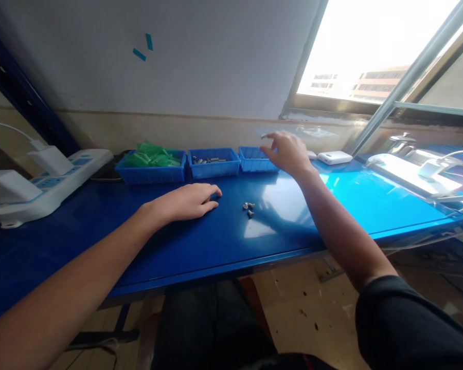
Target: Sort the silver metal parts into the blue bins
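Observation:
My left hand [191,201] rests on the blue tabletop [216,241], with thumb and forefinger apart and nothing visible between them. Its other fingers are hidden beneath. A small cluster of metal screw-like pieces [250,211] lies to the right of it. Raised over the right blue bin [254,165] is my right hand [286,151], its thumb and forefinger apart. A small dark glint shows at the forefinger's tip; I cannot make out whether it is a nail or a tiny part. This hand hides some of the bin.
The middle blue bin [214,168] holds small metal pieces. In the left blue bin [154,176] lies green plastic film [150,154]. A white power strip [57,187] with plugs stands at left. On the right are a white box [334,158] and another power strip [405,174].

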